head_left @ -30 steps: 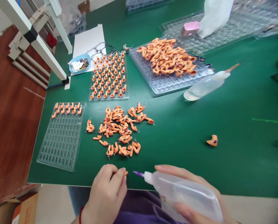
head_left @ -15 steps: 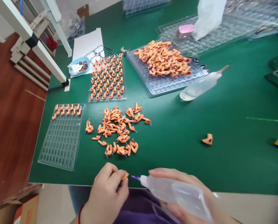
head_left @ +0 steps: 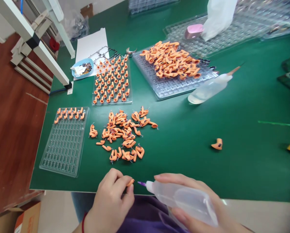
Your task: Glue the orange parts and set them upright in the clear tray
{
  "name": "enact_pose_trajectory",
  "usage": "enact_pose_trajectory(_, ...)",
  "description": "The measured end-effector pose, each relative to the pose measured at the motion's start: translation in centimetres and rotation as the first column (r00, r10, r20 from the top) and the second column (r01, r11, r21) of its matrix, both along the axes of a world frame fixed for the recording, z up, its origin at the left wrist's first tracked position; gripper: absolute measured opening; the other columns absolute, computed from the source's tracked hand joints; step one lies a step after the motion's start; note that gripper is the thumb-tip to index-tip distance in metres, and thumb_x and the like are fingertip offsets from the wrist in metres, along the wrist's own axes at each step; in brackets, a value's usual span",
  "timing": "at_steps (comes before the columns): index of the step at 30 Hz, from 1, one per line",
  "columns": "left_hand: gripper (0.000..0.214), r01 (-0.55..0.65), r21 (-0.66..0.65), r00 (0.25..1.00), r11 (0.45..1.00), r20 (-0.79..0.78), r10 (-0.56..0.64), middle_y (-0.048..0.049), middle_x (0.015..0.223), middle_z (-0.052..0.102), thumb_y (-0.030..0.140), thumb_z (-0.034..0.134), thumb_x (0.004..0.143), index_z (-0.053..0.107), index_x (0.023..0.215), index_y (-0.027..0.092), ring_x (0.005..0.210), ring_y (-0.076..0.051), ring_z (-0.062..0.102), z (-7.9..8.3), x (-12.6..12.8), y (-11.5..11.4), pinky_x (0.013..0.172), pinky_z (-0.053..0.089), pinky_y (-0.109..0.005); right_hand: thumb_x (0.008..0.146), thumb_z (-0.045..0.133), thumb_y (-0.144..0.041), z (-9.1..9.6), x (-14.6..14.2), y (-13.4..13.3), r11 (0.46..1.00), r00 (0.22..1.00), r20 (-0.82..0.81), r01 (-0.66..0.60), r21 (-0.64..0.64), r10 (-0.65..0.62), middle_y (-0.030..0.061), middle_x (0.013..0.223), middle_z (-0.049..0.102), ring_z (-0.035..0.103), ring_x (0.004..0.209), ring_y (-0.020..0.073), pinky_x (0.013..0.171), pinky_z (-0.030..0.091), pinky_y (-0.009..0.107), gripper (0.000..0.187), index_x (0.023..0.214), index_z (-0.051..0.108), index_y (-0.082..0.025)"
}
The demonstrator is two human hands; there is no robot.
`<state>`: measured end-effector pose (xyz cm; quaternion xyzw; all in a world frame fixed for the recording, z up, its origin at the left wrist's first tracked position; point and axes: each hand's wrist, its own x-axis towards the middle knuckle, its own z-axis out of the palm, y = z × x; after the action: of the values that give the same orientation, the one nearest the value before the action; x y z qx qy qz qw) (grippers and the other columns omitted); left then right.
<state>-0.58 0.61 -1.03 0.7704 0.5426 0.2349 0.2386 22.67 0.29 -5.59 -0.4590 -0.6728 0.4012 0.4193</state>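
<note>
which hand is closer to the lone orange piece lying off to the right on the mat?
Right. The right hand, holding the squeeze bottle, sits below the lone orange piece. The left hand, pinching a small orange part, is much farther left.

A loose heap of parts (head_left: 121,134) lies mid-table (head_left: 232,168), the near tray (head_left: 64,142) to its left, 2 filled trays (head_left: 112,81) behind, a bottle (head_left: 209,89) to the right.

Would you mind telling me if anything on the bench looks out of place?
One orange piece lies alone on the green table, far right of the loose pile. A squeeze bottle lies tipped on its side.
</note>
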Motion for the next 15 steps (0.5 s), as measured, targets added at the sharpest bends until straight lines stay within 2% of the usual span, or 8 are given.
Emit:
enact_pose_trajectory(2, 0.019, 0.001, -0.001, 1.0, 1.0, 0.003, -0.001, -0.0037, 0.083, 0.061, 0.011, 0.051, 0.097, 0.069, 0.099, 0.016, 0.072, -0.016, 0.064, -0.1, 0.0, 0.0, 0.065, 0.056, -0.026, 0.092, 0.066, -0.059, 0.2, 0.0, -0.1, 0.999, 0.999, -0.044, 0.027, -0.041, -0.029, 0.0029, 0.102, 0.08, 0.078, 0.087, 0.0236, 0.082, 0.062, 0.028, 0.036, 0.119, 0.07, -0.036)
enact_pose_trajectory(4, 0.019, 0.005, -0.009, 1.0, 1.0, 0.013, -0.005, -0.0038, 0.083, 0.061, 0.01, 0.052, 0.097, 0.069, 0.099, 0.015, 0.072, -0.016, 0.064, 0.0, 0.0, 0.0, 0.065, 0.055, -0.026, 0.091, 0.067, -0.063, 0.3, -0.1, -0.3, 0.989, 0.987, -0.144, 0.047, -0.139, -0.067, 0.0038, 0.099, 0.079, 0.078, 0.079, 0.0226, 0.069, 0.063, 0.025, 0.039, 0.118, 0.071, -0.036)
enact_pose_trajectory(6, 0.018, 0.007, -0.019, 1.0, 1.0, 0.028, -0.006, -0.0036, 0.084, 0.06, 0.01, 0.052, 0.097, 0.069, 0.099, 0.015, 0.072, -0.015, 0.064, 0.2, 0.0, 0.0, 0.066, 0.055, -0.025, 0.092, 0.068, -0.063, 0.5, -0.4, -0.2, 0.971, 0.959, -0.269, 0.029, -0.238, -0.095, 0.0033, 0.097, 0.079, 0.077, 0.069, 0.0199, 0.058, 0.062, 0.021, 0.042, 0.124, 0.068, -0.036)
enact_pose_trajectory(7, 0.018, 0.009, -0.027, 0.999, 1.0, 0.038, -0.008, -0.0035, 0.084, 0.06, 0.01, 0.052, 0.097, 0.069, 0.099, 0.016, 0.072, -0.015, 0.064, 0.4, 0.0, 0.0, 0.066, 0.055, -0.025, 0.092, 0.071, -0.059, 0.6, -0.7, -0.1, 0.968, 0.948, -0.305, 0.011, -0.252, -0.09, 0.0029, 0.098, 0.079, 0.077, 0.068, 0.0193, 0.059, 0.063, 0.021, 0.043, 0.129, 0.066, -0.037)
enact_pose_trajectory(10, 0.017, 0.037, -0.054, 0.996, 0.998, 0.084, -0.033, -0.0037, 0.086, 0.06, 0.012, 0.053, 0.099, 0.069, 0.103, 0.016, 0.075, -0.014, 0.065, 1.0, 0.1, -0.1, 0.07, 0.056, -0.024, 0.092, 0.078, -0.032, 1.0, -1.5, 0.6, 0.987, 0.961, -0.276, -0.034, -0.156, -0.01, 0.0019, 0.104, 0.079, 0.08, 0.083, 0.0207, 0.074, 0.065, 0.023, 0.047, 0.135, 0.061, -0.039)
enact_pose_trajectory(12, 0.018, 0.073, -0.062, 0.991, 0.995, 0.117, -0.065, -0.0042, 0.087, 0.061, 0.015, 0.053, 0.1, 0.069, 0.106, 0.016, 0.075, -0.014, 0.065, 1.4, 0.3, -0.1, 0.071, 0.057, -0.023, 0.089, 0.075, -0.013, 1.5, -2.0, 1.0, 0.995, 0.97, -0.237, -0.067, -0.081, 0.046, 0.0006, 0.108, 0.079, 0.079, 0.088, 0.0195, 0.077, 0.064, 0.021, 0.056, 0.135, 0.06, -0.04)
enact_pose_trajectory(15, 0.02, 0.121, -0.07, 0.983, 0.99, 0.144, -0.11, -0.0049, 0.087, 0.061, 0.019, 0.05, 0.103, 0.07, 0.107, 0.016, 0.075, -0.014, 0.066, 1.9, 0.5, -0.2, 0.07, 0.058, -0.022, 0.085, 0.07, -0.002, 1.9, -2.4, 1.2, 0.993, 0.96, -0.266, -0.103, -0.055, 0.084, -0.0027, 0.111, 0.078, 0.079, 0.087, 0.0155, 0.078, 0.062, 0.017, 0.067, 0.136, 0.058, -0.043)
